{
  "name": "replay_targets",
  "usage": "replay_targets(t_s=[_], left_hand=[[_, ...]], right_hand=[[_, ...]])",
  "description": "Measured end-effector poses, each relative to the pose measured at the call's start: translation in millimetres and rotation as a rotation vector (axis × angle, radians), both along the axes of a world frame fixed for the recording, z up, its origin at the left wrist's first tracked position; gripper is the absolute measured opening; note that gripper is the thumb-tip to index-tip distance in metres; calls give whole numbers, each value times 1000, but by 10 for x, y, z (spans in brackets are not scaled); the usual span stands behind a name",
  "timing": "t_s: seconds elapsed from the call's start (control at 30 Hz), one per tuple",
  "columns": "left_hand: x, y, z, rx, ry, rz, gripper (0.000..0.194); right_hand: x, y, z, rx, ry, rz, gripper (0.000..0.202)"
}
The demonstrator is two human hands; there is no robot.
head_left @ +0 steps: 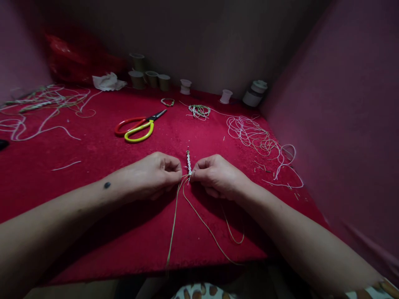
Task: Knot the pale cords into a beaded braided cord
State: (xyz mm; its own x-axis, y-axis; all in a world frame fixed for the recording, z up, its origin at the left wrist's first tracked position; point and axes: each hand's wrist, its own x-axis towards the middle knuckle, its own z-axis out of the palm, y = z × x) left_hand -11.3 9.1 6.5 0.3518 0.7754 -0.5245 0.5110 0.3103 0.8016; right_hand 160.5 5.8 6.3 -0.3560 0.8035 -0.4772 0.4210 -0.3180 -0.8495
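The left hand (165, 172) pinched a tan cord between thumb and finger, just left of a short white braid (188, 162). The right hand (215, 174) pinched close against the braid's near end, apparently on another strand, though the fingertips hid which. Gripping from opposite sides probably let the hands tension the strands evenly and keep them apart. The braid lay between them, pointing away, perhaps anchored at its far end; that detail was too small to tell. Loose tan cords (176, 209) trailed towards the near edge of the red cloth (93, 149), where they had room to hang untangled.

Farther left, scissors (151, 122) lay with handles towards the person, presumably for easy pickup. A green-and-white bundle (199, 111) and a cord tangle (255, 137) lay far and right, out of the hands' way. Spools (137, 79) stood along the far wall, likely to free the working area.
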Motion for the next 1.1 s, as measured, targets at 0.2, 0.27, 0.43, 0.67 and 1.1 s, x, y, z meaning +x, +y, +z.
replay_targets(t_s=[0.2, 0.27, 0.43, 0.67, 1.1], left_hand=[[92, -107, -66, 261, 32, -34, 14], [128, -174, -93, 477, 146, -92, 16], [169, -266, -121, 674, 376, -165, 18], [142, -286, -178, 712, 477, -245, 26], [-1, -172, -73, 659, 251, -144, 22]], right_hand=[[-22, -12, 7, 10, 2, -4, 24], [-16, -9, 1, 25, -7, 11, 19], [30, 2, -13, 49, -38, 60, 13], [60, 24, -32, 34, -19, 58, 23], [48, 23, 17, 20, -12, 79, 23]])
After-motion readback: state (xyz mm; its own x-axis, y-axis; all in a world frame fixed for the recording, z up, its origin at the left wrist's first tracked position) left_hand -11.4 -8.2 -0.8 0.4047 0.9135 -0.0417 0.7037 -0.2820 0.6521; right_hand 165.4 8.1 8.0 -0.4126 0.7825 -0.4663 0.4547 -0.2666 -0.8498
